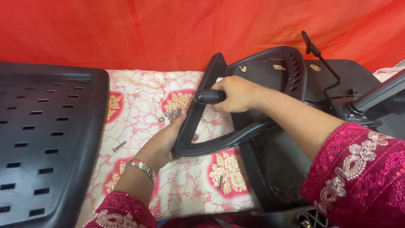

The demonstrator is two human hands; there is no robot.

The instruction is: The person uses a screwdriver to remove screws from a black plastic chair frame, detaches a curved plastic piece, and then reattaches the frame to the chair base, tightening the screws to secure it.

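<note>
Head view: your left hand [168,141] cups lower outer edge of black plastic triangular chair armrest [198,126], held against upturned black seat base [274,160]. Your right hand [236,93] clenched round black screwdriver handle [209,96] inside armrest loop. Judged step: fastening armrest. Next needs loose silver bolts [173,114] from floral cloth [143,97], armrest kept steady

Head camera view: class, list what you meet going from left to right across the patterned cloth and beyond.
Black slotted panel → loose bolt → left hand on the black armrest frame → right hand gripping a black tool handle → black lever → grey pole.
</note>
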